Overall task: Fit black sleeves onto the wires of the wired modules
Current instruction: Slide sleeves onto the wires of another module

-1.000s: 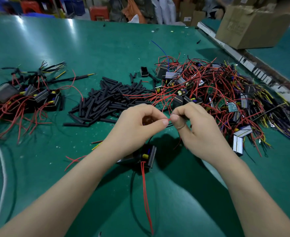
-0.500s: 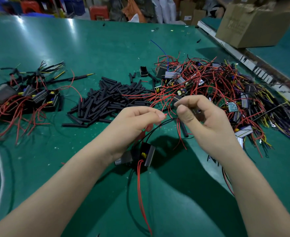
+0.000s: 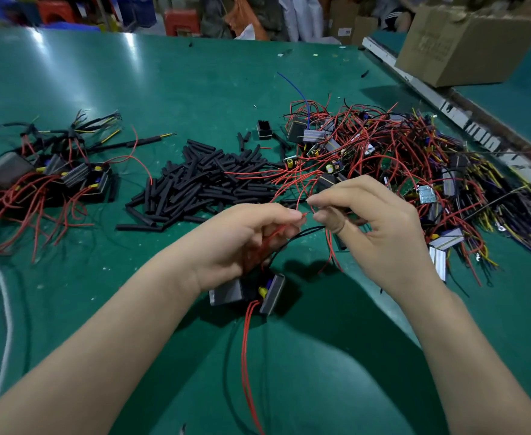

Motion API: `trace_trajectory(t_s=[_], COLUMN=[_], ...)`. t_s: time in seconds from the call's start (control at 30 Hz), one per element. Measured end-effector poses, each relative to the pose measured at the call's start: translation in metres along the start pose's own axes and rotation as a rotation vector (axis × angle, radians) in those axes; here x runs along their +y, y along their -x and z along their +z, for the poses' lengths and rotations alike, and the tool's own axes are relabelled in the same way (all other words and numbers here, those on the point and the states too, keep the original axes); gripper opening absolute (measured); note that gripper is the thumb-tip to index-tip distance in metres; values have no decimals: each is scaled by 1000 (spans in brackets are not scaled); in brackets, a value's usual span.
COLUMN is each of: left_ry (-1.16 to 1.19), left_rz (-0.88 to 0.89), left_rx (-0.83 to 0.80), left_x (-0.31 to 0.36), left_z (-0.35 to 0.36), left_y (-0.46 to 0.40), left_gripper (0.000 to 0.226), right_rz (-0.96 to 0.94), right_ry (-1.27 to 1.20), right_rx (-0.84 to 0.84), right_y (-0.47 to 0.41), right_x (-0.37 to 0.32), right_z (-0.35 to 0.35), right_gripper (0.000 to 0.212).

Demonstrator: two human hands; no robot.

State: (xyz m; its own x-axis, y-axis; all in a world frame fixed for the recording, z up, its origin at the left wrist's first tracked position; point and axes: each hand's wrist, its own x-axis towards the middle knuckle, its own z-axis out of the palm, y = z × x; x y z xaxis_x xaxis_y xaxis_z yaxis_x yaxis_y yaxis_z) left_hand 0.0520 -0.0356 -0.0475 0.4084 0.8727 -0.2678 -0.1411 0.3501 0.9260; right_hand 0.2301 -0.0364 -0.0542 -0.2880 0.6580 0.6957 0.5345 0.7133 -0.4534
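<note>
Left hand [image 3: 245, 237] pinching red wire [image 3: 303, 215] of module [image 3: 245, 293], right hand [image 3: 380, 233] gripping black sleeve [image 3: 341, 243]; few sleeved modules [image 3: 54, 174] finished, large unsleeved tangle [image 3: 399, 164] remaining

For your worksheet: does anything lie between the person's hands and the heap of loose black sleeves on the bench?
Nothing visible does. The heap of black sleeves lies just beyond the left hand and right hand, across bare green bench.

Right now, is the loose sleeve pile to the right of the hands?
No, the sleeve pile lies beyond the left hand, left of the tangled modules heap.
</note>
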Motion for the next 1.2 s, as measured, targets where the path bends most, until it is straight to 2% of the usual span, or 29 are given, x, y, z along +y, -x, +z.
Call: trace_trajectory(t_s=[0.13,0.3,0.37,0.47,0.53,0.57,0.63,0.7,0.73,0.8,0.9,0.97,1.03,1.13,1.2], left_ry=[-70,121,128,-96,-247,-334,-624,-958,-1015,-900,-429,-235,-102,96,193], left_rz=[-128,-285,-273,-76,88,170,360,546,585,507,248,125,25,-115,-182], left_rx=[-95,-282,-281,-92,-11,18,82,128,140,154,147,120,20,-150,-254], left_x=[2,3,3,3,4,4,2,0,-2,-3,1,3,5,6,5], left_z=[-4,-8,-8,-6,-4,-4,-3,0,1,2,-1,-5,-7,-11,-10], left_y=[2,1,1,2,3,4,5,6,5,4,1,0,-1,-1,-1], left_gripper=[6,5,10,10,2,7,13,14,15,18,20,16,4,12,11], right_rz=[-48,-89,-77,86,380,532,766,881,905,877,702,569,417,208,139], right_ry=[-16,20,40,-52,-210,-308,-444,-478,-496,-542,-561,-572,-500,-262,-187], right_rx=[21,-23,-58,-133,-224,-274,-362,-412,-411,-369,-215,-87,-27,-9,-3], right_y=[0,0,0,1,-1,-2,-2,-2,-2,-1,-1,-1,0,0,1], right_x=[-3,-2,-2,-5,-8,-8,-5,-3,-3,-1,-1,1,2,0,-3], right_z=[2,1,1,1,2,2,2,1,1,1,-1,-4,-4,-1,2], right_gripper=[14,11,14,12,17,18,19,24,28,28,17,13,13,19,18])
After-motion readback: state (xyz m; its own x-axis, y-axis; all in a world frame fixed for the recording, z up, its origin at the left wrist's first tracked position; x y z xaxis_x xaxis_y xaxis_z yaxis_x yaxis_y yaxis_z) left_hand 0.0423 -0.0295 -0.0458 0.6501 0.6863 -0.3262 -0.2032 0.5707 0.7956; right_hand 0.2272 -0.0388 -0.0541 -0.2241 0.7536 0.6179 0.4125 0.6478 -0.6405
